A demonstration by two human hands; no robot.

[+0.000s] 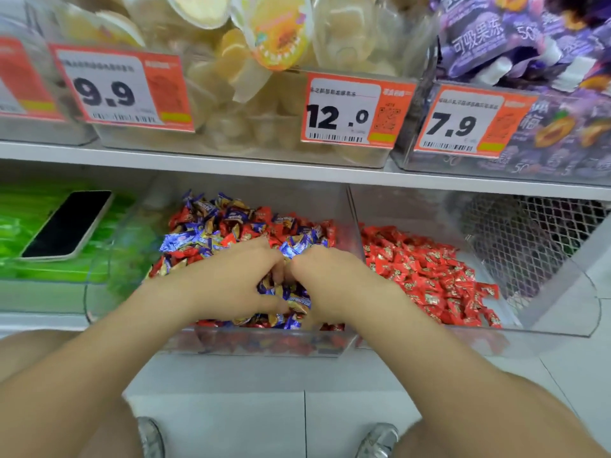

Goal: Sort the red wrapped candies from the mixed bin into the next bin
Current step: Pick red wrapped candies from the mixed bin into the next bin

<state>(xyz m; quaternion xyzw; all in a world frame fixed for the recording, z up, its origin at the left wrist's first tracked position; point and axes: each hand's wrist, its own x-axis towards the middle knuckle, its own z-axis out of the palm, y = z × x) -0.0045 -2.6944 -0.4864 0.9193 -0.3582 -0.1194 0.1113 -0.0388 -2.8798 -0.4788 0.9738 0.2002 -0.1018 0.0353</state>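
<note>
bare forearms (109, 355) and knees (26, 355) fill the bottom of the view, shoes (380, 439) on the tiles below, and both arms reach into the mixed bin (258, 343) on the low shelf. left hand (231, 279) and right hand (327, 282) sit knuckle to knuckle in the middle of the pile, fingers bent down into the wrappers. blue wrapped candies (185, 241) poke up between the hands. whether either hand has pinched a piece, i cannot tell: the fingertips are buried.

the red wrapped candies (254, 231) lie scattered all through that bin, thickest toward the back and left edge, tangled with the blue. just to the right, past the clear divider, the next bin (545, 328) already holds a red heap (429, 276) with no blue showing, so the sort looks well under way but far from done.

these should handle easily: small and light, with crinkly foil that is likely a bit slick and twisted ends sticking out. the best hold is probably a pinch on a twisted end or across the body, or a scoop of several where reds cluster. the risk is blue ones riding along in a handful, or pieces slipping off over the low front wall.

off to the left, a phone (67, 223) rests on green packets (20, 219). price tags (350, 110) hang on the shelf above.
</note>
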